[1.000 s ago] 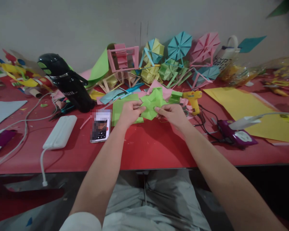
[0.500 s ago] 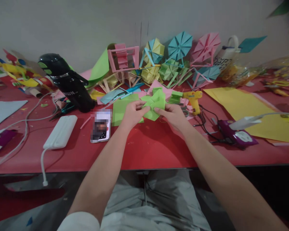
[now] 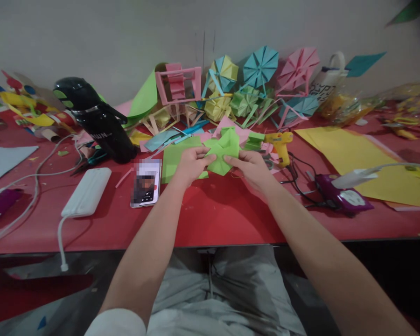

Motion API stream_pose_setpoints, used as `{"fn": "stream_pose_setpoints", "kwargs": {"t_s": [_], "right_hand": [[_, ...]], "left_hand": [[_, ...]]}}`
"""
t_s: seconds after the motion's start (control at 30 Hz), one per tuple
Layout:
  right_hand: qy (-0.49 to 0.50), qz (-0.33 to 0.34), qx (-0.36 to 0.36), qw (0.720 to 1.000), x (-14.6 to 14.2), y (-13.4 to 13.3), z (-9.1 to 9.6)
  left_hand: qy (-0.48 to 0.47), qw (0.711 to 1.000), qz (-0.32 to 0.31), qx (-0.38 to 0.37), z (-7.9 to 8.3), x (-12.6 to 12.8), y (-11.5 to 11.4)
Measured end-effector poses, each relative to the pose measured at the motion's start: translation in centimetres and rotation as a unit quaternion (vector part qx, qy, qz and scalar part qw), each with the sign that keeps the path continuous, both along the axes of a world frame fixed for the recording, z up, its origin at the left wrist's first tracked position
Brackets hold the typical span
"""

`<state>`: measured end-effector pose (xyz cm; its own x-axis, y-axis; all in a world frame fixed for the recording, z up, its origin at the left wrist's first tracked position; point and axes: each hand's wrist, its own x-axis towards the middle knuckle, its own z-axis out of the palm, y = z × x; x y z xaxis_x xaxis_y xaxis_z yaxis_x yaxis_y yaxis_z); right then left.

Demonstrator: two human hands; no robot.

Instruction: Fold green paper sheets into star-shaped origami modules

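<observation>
Red table (image 3: 217,214), its near edge partly hidden by the forearms (image 3: 154,242). Phone (image 3: 147,184), left, screen partly pixelated. Left hand (image 3: 193,164) and right hand (image 3: 255,169): fingers pinch a folded green paper (image 3: 224,151) between them, above the table; fingertips behind it are hidden. Green sheet (image 3: 172,158), partly covered by the left hand. Glue gun (image 3: 282,147), right. Paper wheels (image 3: 261,66), overlapping, near the wall (image 3: 108,37).

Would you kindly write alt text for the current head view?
A person's hands hold a folded green paper at a red table. Colorful paper models sit behind, a black bottle and phone at left, a yellow glue gun at right.
</observation>
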<state>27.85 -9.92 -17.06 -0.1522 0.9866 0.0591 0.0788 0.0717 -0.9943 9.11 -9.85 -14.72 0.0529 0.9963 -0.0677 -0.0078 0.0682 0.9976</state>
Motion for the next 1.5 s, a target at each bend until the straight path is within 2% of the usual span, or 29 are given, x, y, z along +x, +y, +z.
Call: {"fn": "stream_pose_setpoints", "kwargs": {"t_s": [0.1, 0.27, 0.53, 0.67, 0.73, 0.8, 0.93, 1.07, 1.17, 1.27, 1.5], "right_hand": [[0.030, -0.002, -0.038, 0.999, 0.0, -0.2, 0.6], [0.048, 0.011, -0.040, 0.998, 0.0, -0.4, 0.8], [0.124, -0.003, 0.007, 0.992, -0.2, 0.3, 0.2], [0.112, -0.005, 0.019, 0.994, -0.1, 0.4, 0.1], [0.078, -0.006, 0.033, 0.996, 0.0, 0.4, 0.0], [0.049, -0.015, 0.052, 0.997, 0.0, 0.4, 0.1], [0.007, -0.026, 0.112, 0.993, -0.1, 0.2, 0.5], [-0.088, -0.017, 0.166, 0.982, -0.4, -0.5, 1.2], [-0.133, -0.017, 0.178, 0.975, -0.6, -0.9, 1.4], [-0.147, -0.028, 0.178, 0.973, -0.8, -1.0, 1.3], [-0.115, -0.065, 0.190, 0.973, -1.1, -0.8, 0.6]], "left_hand": [[-0.019, 0.999, -0.019, -0.018, 0.4, -0.2, -0.1], [-0.019, 0.999, -0.033, -0.002, 0.4, -0.6, -0.2], [0.058, 0.987, -0.094, 0.113, -0.3, -1.0, 0.2], [0.132, 0.972, -0.054, 0.185, -0.3, -0.9, 0.2], [0.149, 0.966, -0.029, 0.207, -0.4, -0.8, 0.2], [0.146, 0.965, -0.029, 0.216, -0.6, -0.8, 0.3], [0.132, 0.968, -0.053, 0.208, -0.7, -0.8, 0.3], [0.134, 0.975, -0.039, 0.174, -0.5, -0.6, 0.2], [0.107, 0.984, -0.026, 0.139, -0.4, -0.3, 0.2], [0.067, 0.992, -0.033, 0.101, -0.3, -0.1, 0.1], [0.073, 0.991, -0.032, 0.108, -0.2, 0.6, -0.5]]}}
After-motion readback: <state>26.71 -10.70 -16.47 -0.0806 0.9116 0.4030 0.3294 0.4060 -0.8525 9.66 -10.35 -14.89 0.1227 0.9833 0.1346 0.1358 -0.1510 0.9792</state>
